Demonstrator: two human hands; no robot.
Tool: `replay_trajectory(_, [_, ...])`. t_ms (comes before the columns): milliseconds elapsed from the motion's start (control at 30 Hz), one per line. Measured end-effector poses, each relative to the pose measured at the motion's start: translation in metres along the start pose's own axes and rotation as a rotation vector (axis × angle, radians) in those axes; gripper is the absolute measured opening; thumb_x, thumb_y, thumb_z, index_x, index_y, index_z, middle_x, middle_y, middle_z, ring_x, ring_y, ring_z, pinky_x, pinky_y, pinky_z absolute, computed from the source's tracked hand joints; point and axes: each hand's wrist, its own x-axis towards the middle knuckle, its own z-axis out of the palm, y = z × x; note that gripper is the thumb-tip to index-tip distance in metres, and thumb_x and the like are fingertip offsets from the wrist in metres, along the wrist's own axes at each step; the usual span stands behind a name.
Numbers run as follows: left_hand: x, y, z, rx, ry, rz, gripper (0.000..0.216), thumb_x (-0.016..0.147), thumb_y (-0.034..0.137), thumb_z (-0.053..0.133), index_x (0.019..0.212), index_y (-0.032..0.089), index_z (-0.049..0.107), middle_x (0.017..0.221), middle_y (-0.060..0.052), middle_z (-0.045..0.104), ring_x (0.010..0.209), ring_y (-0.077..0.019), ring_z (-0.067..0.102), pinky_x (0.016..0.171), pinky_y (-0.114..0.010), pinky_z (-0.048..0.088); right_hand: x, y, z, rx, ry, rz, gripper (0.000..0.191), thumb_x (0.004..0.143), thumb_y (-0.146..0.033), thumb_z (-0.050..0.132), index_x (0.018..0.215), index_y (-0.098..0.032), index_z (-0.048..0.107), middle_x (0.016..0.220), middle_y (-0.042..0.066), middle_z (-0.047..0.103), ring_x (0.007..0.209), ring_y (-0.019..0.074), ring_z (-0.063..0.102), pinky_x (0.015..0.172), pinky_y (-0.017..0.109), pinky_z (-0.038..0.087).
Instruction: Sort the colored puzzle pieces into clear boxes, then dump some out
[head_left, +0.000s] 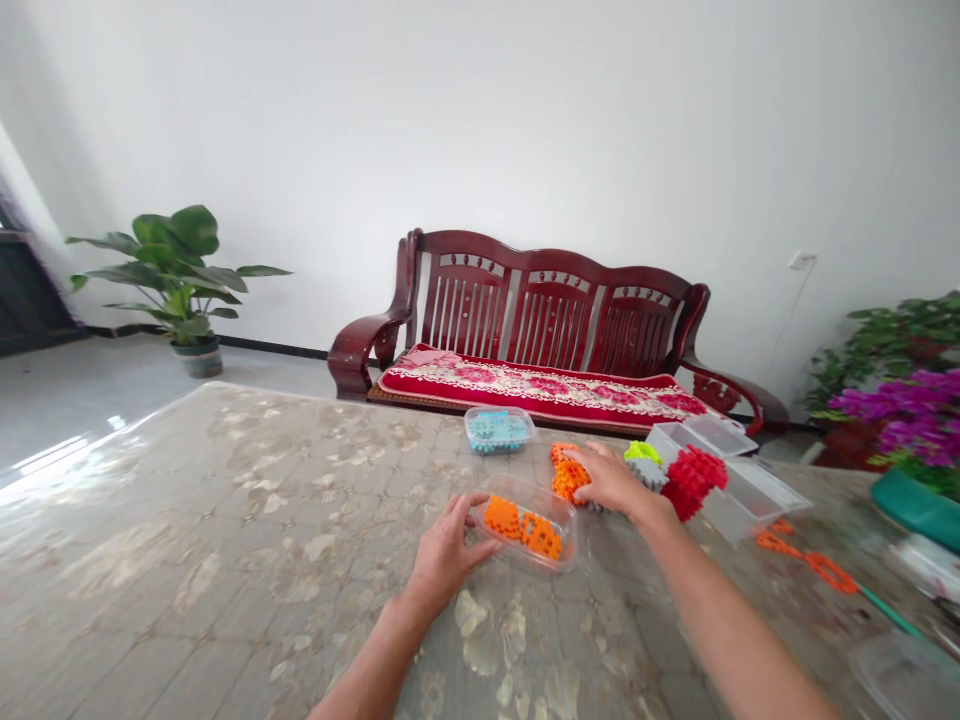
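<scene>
My left hand (pixel 448 548) grips the left end of a clear plastic container (pixel 568 552), thumb in front and fingers at the rim. Inside it lie orange interlocking plastic pieces (pixel 504 517), with notched edges. Beyond the container, my right hand (pixel 609 478) has its fingers closed around part of a cluster of orange interlocking pieces (pixel 568 478) on the table. Its fingertips are partly hidden among them. A second clear container (pixel 499 428) with light blue pieces stands farther back.
Right of my right hand are red pieces (pixel 694 480), yellow-green pieces (pixel 643 452), and grey ones beside a clear box (pixel 750 490). Orange linked pieces (pixel 825 570) lie farther right, near a purple-flowered pot (pixel 919 505). A wooden bench (pixel 551 300) stands behind the covered table (pixel 225 540).
</scene>
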Motion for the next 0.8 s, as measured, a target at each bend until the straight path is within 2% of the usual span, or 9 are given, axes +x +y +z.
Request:
replay_trajectory(133, [0.0, -0.002, 0.001, 0.002, -0.003, -0.004, 0.051, 0.071, 0.02, 0.066, 0.12, 0.026, 0.057, 0.109, -0.002, 0.06, 0.087, -0.0169, 0.061, 0.076, -0.028, 0.047, 0.005, 0.002, 0.005, -0.022, 0.001, -0.031, 0.073, 0.066, -0.025, 0.069, 0.137, -0.025, 0.054, 0.141, 0.007, 0.054, 0.137, 0.0318, 0.033, 0.11, 0.044, 0.027])
replay_trajectory(333, [0.0, -0.002, 0.0, 0.007, -0.004, -0.008, 0.051, 0.071, 0.02, 0.066, 0.12, 0.026, 0.056, 0.109, -0.002, 0.06, 0.087, -0.017, 0.061, 0.074, -0.028, 0.047, 0.004, 0.003, 0.0, 0.009, 0.093, -0.07, 0.068, 0.065, -0.025, 0.071, 0.132, -0.022, 0.059, 0.129, 0.009, 0.062, 0.123, 0.0281, 0.047, 0.103, 0.039, 0.035])
replay_trajectory(433, [0.0, -0.002, 0.001, 0.012, -0.002, -0.006, 0.05, 0.071, 0.02, 0.066, 0.119, 0.026, 0.057, 0.11, -0.002, 0.06, 0.086, -0.0169, 0.061, 0.074, -0.028, 0.047, -0.003, -0.006, -0.01, 0.042, 0.175, -0.06, 0.063, 0.067, -0.027, 0.072, 0.129, -0.02, 0.061, 0.121, 0.009, 0.065, 0.117, 0.0275, 0.051, 0.102, 0.038, 0.037])
replay_trajectory(533, [0.0, -0.003, 0.002, 0.025, 0.005, 0.0, 0.049, 0.07, 0.02, 0.066, 0.118, 0.026, 0.057, 0.111, -0.002, 0.06, 0.085, -0.0166, 0.061, 0.075, -0.029, 0.047, -0.014, -0.026, -0.021, 0.139, 0.215, -0.092, 0.056, 0.069, -0.033, 0.073, 0.122, -0.021, 0.064, 0.12, 0.009, 0.065, 0.113, 0.0264, 0.054, 0.1, 0.038, 0.039])
replay_trajectory(667, [0.0, -0.005, 0.003, 0.029, 0.004, 0.008, 0.047, 0.071, 0.021, 0.066, 0.117, 0.026, 0.057, 0.111, -0.002, 0.06, 0.086, -0.0165, 0.062, 0.075, -0.029, 0.047, -0.033, -0.059, -0.024, 0.254, 0.071, -0.222, 0.056, 0.067, -0.04, 0.076, 0.12, -0.025, 0.064, 0.119, 0.006, 0.066, 0.107, 0.024, 0.06, 0.093, 0.034, 0.044])
replay_trajectory(800, [0.0, -0.006, 0.003, 0.018, 0.0, 0.019, 0.046, 0.072, 0.021, 0.066, 0.116, 0.026, 0.057, 0.112, -0.002, 0.06, 0.086, -0.0161, 0.061, 0.075, -0.028, 0.048, -0.044, -0.076, -0.014, 0.172, -0.026, -0.248, 0.053, 0.068, -0.041, 0.076, 0.116, -0.023, 0.066, 0.11, 0.006, 0.068, 0.103, 0.0244, 0.061, 0.088, 0.033, 0.045])
